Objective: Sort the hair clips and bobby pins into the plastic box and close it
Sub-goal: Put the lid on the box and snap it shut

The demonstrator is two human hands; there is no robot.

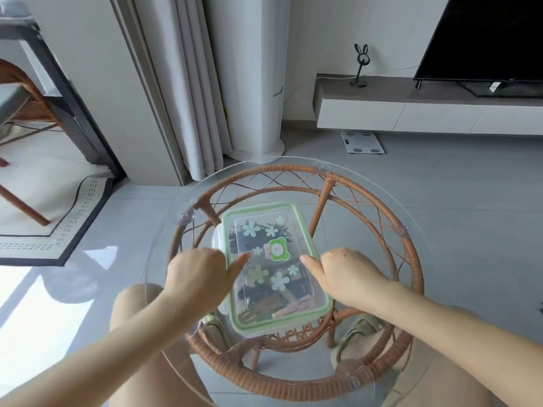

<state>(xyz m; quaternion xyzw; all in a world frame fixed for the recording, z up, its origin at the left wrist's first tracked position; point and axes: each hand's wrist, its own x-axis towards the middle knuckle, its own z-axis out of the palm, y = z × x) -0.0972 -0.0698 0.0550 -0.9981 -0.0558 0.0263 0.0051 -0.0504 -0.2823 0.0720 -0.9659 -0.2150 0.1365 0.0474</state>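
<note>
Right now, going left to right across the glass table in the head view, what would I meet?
left hand → plastic box → right hand

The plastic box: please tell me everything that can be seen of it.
The plastic box is clear and rectangular. Its green-rimmed lid is on and bears pale flower stickers and a green cartoon sticker. Dark clips show through. It lies flat on the round glass table. The left hand and right hand hold its long sides, thumbs on the lid.
</note>
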